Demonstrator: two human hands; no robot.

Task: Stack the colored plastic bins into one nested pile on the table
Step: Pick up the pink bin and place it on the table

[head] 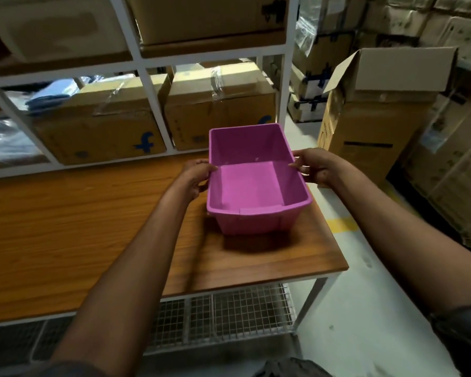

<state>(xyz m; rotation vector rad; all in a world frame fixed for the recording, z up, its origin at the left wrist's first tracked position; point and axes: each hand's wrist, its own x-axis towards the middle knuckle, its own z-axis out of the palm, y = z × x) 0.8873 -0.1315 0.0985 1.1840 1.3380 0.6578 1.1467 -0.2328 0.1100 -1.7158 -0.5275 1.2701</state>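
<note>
Head view: upright pink bin (252, 186)

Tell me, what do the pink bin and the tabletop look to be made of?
Pink bin: likely moulded plastic, smooth with a dull sheen, one even colour, thin rolled rim. Tabletop: brown wood-grain streaks on a flat thin slab, probably laminate over board, though solid wood cannot be excluded.

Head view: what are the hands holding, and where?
The pink bin, by its side rims: left hand on the left rim, right hand on the right.
</note>
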